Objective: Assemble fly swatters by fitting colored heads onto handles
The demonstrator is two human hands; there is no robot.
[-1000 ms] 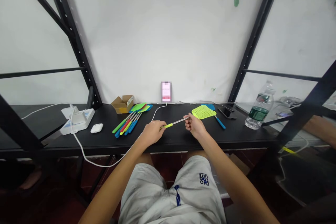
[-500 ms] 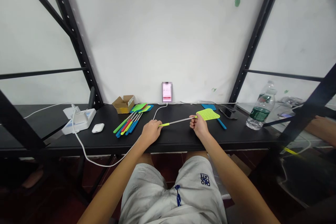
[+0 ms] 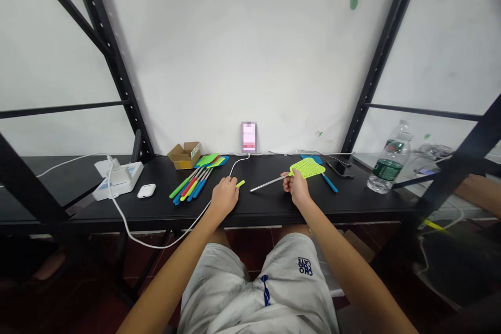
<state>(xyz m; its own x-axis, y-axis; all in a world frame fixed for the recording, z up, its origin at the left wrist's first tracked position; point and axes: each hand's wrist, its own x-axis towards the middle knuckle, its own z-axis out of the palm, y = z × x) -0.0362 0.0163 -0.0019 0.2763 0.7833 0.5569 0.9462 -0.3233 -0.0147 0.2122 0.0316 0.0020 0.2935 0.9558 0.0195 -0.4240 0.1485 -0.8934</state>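
My right hand (image 3: 298, 188) is closed around the neck of a yellow-green fly swatter (image 3: 308, 167), just below its perforated head. Its bare metal rod (image 3: 268, 184) points left, ending free above the black table. In my left hand (image 3: 226, 194) is a yellow-green handle (image 3: 240, 183), with only its end showing past the fingers. Handle and rod are apart, a small gap between them. Left of my left hand lies a bunch of fly swatters (image 3: 195, 180) with green, blue, red and yellow handles. One blue fly swatter (image 3: 330, 183) rests partly hidden behind the yellow-green head.
A phone (image 3: 249, 137) on a white cable leans against the wall. An open cardboard box (image 3: 185, 156), a white earphone case (image 3: 146, 191) and a power strip (image 3: 121, 182) stand on the left. Plastic bottles (image 3: 387, 167) and a dark phone (image 3: 338, 168) are on the right.
The yellow-green handle has come off the metal rod and moved slightly left with my left hand. The rod's free end now shows, and the swatter head has shifted slightly left and up.
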